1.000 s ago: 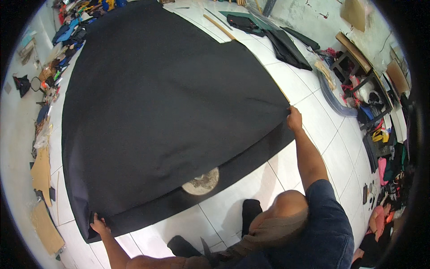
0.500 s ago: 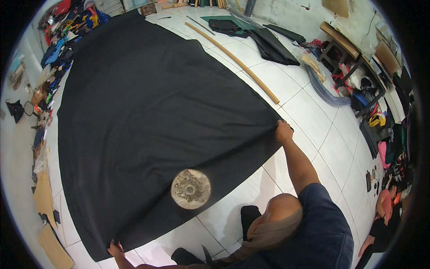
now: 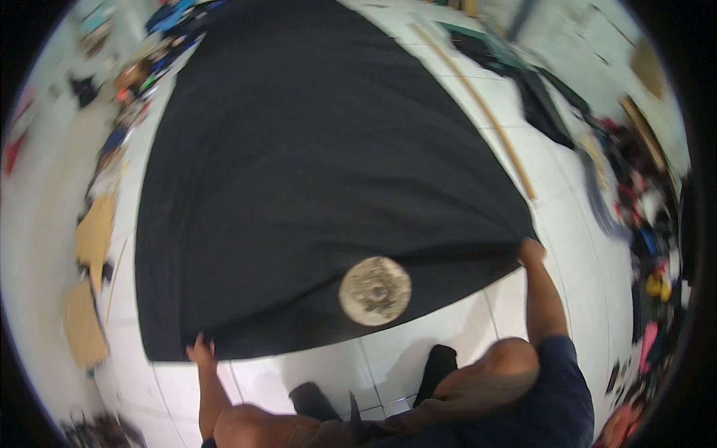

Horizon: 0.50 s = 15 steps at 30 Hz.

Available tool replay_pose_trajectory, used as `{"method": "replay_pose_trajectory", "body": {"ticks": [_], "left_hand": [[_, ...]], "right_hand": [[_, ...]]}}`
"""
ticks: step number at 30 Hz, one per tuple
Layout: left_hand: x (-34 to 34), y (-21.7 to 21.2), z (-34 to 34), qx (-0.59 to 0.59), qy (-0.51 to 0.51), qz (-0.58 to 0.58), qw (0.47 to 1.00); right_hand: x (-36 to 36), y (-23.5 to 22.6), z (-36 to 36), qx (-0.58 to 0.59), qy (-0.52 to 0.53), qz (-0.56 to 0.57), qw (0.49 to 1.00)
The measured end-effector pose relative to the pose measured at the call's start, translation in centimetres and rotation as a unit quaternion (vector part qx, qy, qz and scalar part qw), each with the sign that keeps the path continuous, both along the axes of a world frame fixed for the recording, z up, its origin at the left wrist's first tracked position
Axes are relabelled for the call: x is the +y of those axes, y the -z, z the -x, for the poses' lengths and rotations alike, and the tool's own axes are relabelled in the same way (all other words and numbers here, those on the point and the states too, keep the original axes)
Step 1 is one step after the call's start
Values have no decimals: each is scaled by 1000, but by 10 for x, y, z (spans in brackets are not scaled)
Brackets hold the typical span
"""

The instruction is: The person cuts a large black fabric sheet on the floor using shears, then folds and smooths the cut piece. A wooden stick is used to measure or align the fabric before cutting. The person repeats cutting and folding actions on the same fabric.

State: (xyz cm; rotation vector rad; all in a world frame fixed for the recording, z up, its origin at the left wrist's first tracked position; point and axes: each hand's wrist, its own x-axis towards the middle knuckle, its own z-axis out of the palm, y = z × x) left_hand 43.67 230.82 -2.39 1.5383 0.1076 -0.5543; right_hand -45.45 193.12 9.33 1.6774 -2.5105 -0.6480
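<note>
A large sheet of black fabric lies spread over the floor, with soft creases running between my two hands. At its near left corner my left hand is closed on the fabric's edge. My right hand grips the near right corner, its fingers partly hidden by the cloth. Between them, close to the near edge, a round, flat disc rests on top of the fabric. The disc is pale with dark mottling and a small ring at its centre.
White floor tiles surround the cloth. A long tan pole lies beyond its right edge, near dark folded material. Cardboard pieces and piled clutter line the left wall; more clutter and a clear curved sheet lie right.
The view has turned, so the fabric and disc appear shifted rightward and rotated. Both hands keep hold of the fabric corners, and the left now appears higher in the picture.
</note>
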Motion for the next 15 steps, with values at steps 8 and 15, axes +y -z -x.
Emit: {"method": "replay_pose_trajectory", "body": {"ticks": [8,15], "left_hand": [[-42,-38,58,-3,-52,-33,998],[-59,-46,105,95,55,-3,994]], "right_hand": [[54,-89,-181,-247,-295,-73,920],[90,-112,-340,-328,-567,-77,751]]}}
